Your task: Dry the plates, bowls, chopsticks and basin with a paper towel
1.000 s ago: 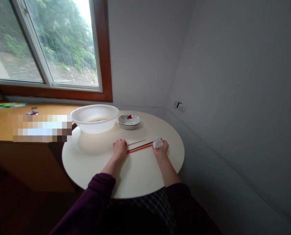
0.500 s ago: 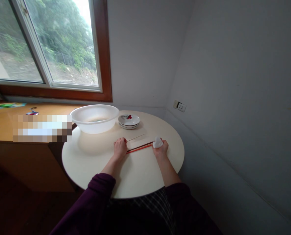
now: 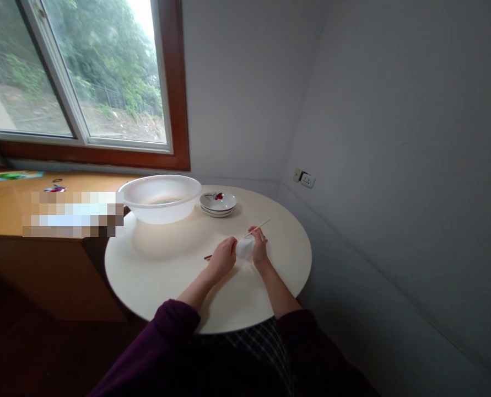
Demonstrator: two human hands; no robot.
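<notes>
My two hands meet over the middle of a round cream table (image 3: pixel 154 275). My left hand (image 3: pixel 222 258) is closed round the near end of a pale wooden chopstick (image 3: pixel 259 226), whose far end sticks out past my right hand. My right hand (image 3: pixel 258 245) is closed on a wad of white tissue (image 3: pixel 244 248), which wraps the middle of that chopstick. A red and dark chopstick pair lies on the table under my hands; only its dark tip (image 3: pixel 208 257) shows, left of my left hand.
A large translucent white basin (image 3: pixel 160 198) stands at the table's far left, with a stack of small flowered dishes (image 3: pixel 217 203) to its right. A wooden desk (image 3: pixel 5 212) adjoins on the left under the window. A wall socket (image 3: pixel 303 178) sits low on the right wall.
My left hand lifted the pale chopstick off the table and moved right. My right hand brought the tissue in and closed it round that stick. The red pair stayed on the table.
</notes>
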